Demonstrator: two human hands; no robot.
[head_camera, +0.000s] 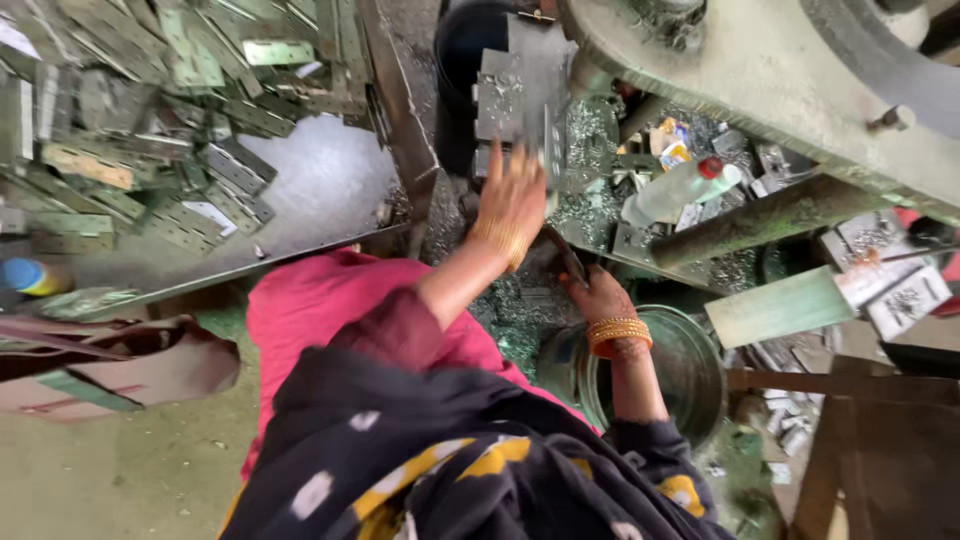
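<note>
Metal plate, a thin perforated strip, stands upright at centre top of the frame, and we touch it with our left hand, fingers spread along its edge rather than closed around it. Our right hand, lower and just right of centre, seems to clasp a dark curved handle; we cannot tell how firmly. A round steel basin sits below it.
</note>
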